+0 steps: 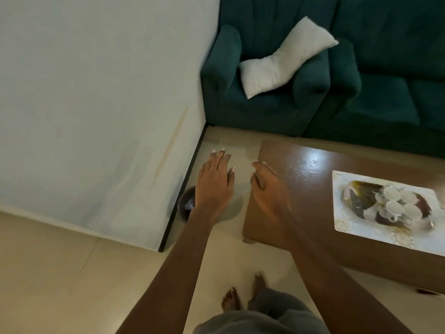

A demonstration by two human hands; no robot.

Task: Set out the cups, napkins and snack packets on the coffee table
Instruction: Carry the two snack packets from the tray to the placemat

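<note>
Both bare hands reach fwd empty w/ fingers spread flat: left hand (215, 186) over pale tiled floor, right hand (268, 186) above near corner of glossy brown wooden coffee table (296, 189); four small white cups (399, 203) clustered on patterned rectangular tray (346, 222) at table's right.

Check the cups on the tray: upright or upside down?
Upright, as far as the blur allows: the four cups on the tray show pale round openings facing up. Whether they hold anything, I cannot tell.
</note>
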